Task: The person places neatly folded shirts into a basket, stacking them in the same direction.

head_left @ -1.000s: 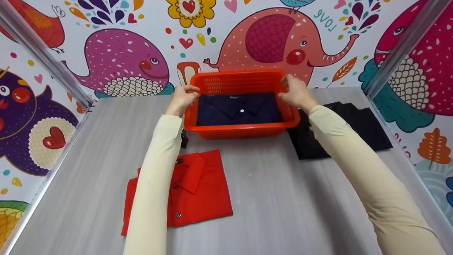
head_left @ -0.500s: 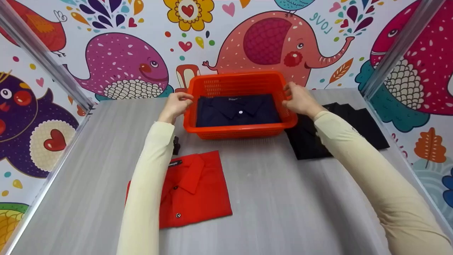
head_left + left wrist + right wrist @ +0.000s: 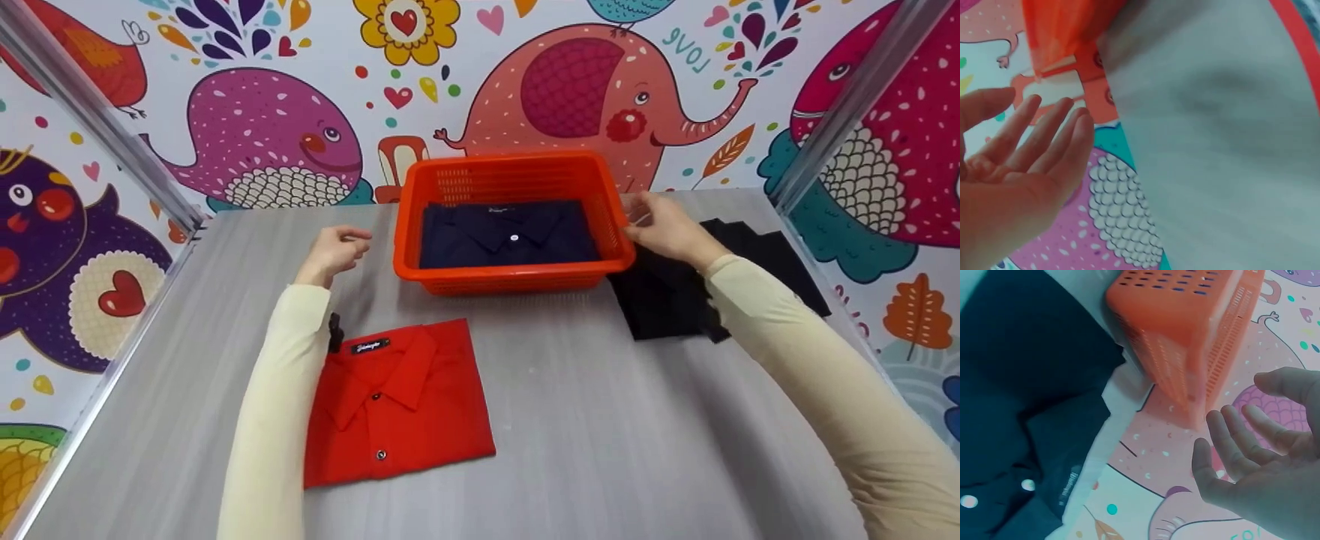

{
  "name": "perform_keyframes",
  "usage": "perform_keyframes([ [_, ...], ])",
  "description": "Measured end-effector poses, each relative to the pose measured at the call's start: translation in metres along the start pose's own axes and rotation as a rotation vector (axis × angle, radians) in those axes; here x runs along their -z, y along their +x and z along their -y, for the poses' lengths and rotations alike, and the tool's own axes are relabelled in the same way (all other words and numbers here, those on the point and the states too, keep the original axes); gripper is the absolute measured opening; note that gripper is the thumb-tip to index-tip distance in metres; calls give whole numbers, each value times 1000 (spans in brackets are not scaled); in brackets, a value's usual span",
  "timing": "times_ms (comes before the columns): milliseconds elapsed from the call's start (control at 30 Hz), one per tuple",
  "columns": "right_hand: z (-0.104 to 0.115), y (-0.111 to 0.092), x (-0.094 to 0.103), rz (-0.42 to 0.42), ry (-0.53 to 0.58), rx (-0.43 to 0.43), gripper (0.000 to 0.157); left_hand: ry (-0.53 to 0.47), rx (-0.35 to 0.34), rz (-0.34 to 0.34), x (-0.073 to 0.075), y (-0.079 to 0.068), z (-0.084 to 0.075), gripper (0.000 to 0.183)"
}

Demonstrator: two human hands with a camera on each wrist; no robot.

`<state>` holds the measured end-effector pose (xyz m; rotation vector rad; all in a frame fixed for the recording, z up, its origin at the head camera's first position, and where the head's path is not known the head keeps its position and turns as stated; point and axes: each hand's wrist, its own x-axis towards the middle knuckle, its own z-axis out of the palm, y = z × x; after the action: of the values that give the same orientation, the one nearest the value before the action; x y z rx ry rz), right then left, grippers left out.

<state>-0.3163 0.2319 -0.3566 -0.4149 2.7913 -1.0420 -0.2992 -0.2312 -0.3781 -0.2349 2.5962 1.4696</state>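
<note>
An orange plastic basket (image 3: 517, 276) stands at the back of the table, with a folded navy shirt (image 3: 480, 244) lying inside, its collar and a white button facing up. My left hand (image 3: 334, 253) hovers to the left of the basket, apart from it, fingers loosely bent around nothing. Close by the basket's right wall is my right hand (image 3: 664, 225); in the right wrist view its relaxed fingers (image 3: 1235, 444) hold nothing. A folded red shirt (image 3: 405, 405) lies at the front left. Beside the basket on the right lies folded black clothing (image 3: 667, 300), partly behind my right arm.
A grey wood-grain table (image 3: 585, 420) carries everything. Behind it rises a wall (image 3: 405, 112) printed with cartoon animals. Metal posts (image 3: 847, 105) stand at the corners. The right wrist view shows the black shirt (image 3: 1027, 382) with white buttons beside the basket.
Both hands have come away from the basket's rim, the left one to the left and down, the right one to the right and down. More of the red shirt shows. The basket stays put.
</note>
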Motion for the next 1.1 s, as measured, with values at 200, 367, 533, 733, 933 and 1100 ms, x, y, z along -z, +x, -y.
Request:
perform_keyframes([
  [200,-25,-19,-6,-37,33,-2,34,45,23,36,7,-13,24,36],
  [367,-44,-32,-13,-78,47,-38,34,66,21,40,11,-22,45,36],
  [533,-55,-42,-24,-99,74,-49,32,86,15,61,13,-32,64,37],
  [733,-63,-50,-48,-63,90,-18,29,105,6,66,16,-44,81,37],
  [933,-63,-59,-73,-24,94,48,24,123,-20,47,22,-62,97,34],
  [1100,-52,-62,-85,-15,103,104,21,133,-26,33,30,-79,110,35],
])
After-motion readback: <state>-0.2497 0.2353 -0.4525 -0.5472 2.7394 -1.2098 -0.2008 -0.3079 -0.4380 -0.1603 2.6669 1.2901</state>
